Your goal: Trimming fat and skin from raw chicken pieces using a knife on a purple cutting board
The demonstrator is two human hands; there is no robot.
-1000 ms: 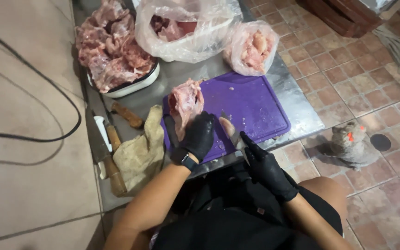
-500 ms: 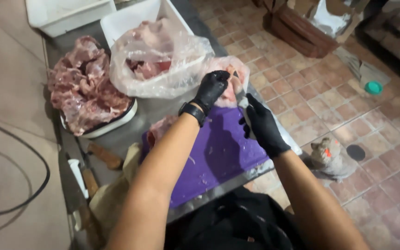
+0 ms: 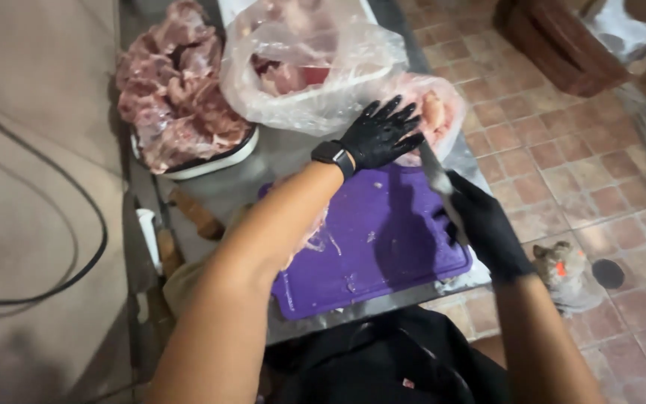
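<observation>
My left hand [image 3: 383, 135] wears a black glove and a dark wrist watch. Its fingers are spread apart above a small clear bag of raw meat [image 3: 437, 112] at the far right of the metal table [image 3: 278, 161]. My right hand [image 3: 484, 224], also gloved in black, is shut on a knife [image 3: 435, 173] whose blade points away from me, over the right edge of the purple cutting board [image 3: 390, 247]. A piece of raw meat [image 3: 306, 233] lies on the board, partly hidden under my left forearm.
A white tray heaped with raw meat [image 3: 181, 112] stands at the back left. A large clear bag over a tub of meat [image 3: 300, 67] sits behind the board. Wooden-handled knives [image 3: 194, 213] and a cloth [image 3: 177, 280] lie at the left. A small cat [image 3: 562, 268] sits on the tiled floor.
My left hand left the meat on the board, reached to the small bag at the right and has now spread its fingers. My right hand with the knife rose beside the board.
</observation>
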